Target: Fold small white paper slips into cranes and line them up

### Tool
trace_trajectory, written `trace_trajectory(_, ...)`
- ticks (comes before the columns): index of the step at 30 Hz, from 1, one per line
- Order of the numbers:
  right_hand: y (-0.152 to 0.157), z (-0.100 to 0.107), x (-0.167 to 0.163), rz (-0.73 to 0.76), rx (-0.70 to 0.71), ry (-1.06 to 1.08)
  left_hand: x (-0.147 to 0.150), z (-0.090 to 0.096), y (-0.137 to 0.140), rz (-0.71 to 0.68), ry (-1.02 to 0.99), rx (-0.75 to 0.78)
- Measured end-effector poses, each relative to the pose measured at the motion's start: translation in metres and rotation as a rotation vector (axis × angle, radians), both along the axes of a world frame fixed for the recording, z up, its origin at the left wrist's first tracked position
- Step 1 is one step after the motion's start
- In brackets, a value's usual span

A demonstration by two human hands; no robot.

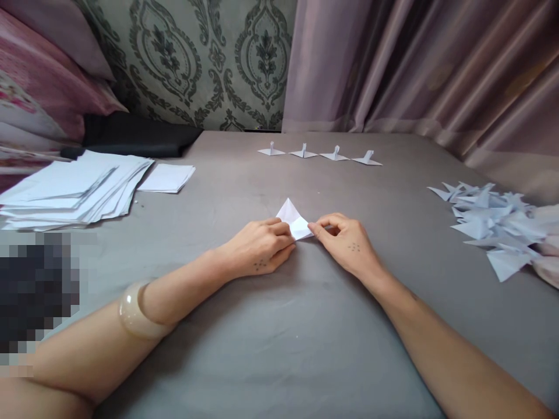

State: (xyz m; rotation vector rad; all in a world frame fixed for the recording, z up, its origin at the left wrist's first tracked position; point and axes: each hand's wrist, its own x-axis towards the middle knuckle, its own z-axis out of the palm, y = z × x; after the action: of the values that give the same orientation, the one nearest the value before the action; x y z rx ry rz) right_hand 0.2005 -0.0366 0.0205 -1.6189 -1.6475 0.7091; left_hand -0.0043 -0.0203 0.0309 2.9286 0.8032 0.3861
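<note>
A small white sheet of folded paper (299, 227) lies on the grey cloth in front of me, one point facing away. My left hand (266, 243) rests over its left side with the fingers curled and pressed onto it. At the right corner, my right hand (343, 238) pinches the paper between thumb and forefinger. My left fingers cover part of the sheet, so its near left edge is hidden.
Several folded paper figures (304, 151) stand in a row at the back. A heap of paper cranes (502, 218) lies at the right. Stacked white sheets (78, 189) and a smaller square paper stack (168, 177) sit at the left, near a black folded cloth (140, 137).
</note>
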Motion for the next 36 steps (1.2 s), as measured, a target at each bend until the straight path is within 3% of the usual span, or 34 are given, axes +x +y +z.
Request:
trace_trajectory(7,-0.001,0.004,-0.007,-0.056,-0.2,0.097,0.0,0.0,0.0,-0.009,-0.013,0.022)
trace_trajectory(14,0.007,-0.008,-0.005,-0.006,-0.088,0.049,-0.001,0.001,0.0,-0.002,0.026,0.011)
trace_trajectory(21,0.001,0.004,0.001,0.145,-0.039,-0.117,-0.002,0.003,0.0,-0.034,-0.007,-0.022)
trace_trajectory(26,0.0,0.003,0.007,0.213,0.013,-0.18,-0.001,0.003,0.0,-0.034,0.038,-0.013)
trace_trajectory(36,0.004,0.003,0.013,0.058,-0.114,-0.161,-0.002,-0.001,0.003,-0.065,0.017,-0.012)
